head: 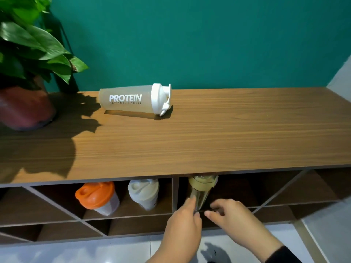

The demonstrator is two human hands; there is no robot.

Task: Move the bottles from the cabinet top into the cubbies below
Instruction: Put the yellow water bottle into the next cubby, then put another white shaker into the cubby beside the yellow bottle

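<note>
Head view: both hands at a yellowish bottle (201, 190) in a cubby under the cabinet top (209, 137).

Left hand (183, 223) against the bottle's lower left side, fingers curled around it; right hand (230, 217) just beside its base, fingers loosely bent, contact hard to tell. Bottle upright, cap near the front edge overhead. Next cubby to the left: orange-lidded bottle (97, 196) and grey bottle (144, 192), side by side. On top, near the back edge: frosted "PROTEIN" shaker (133, 99) on its side, white lid pointing right. Potted plant (24, 73) at the left end.
</note>
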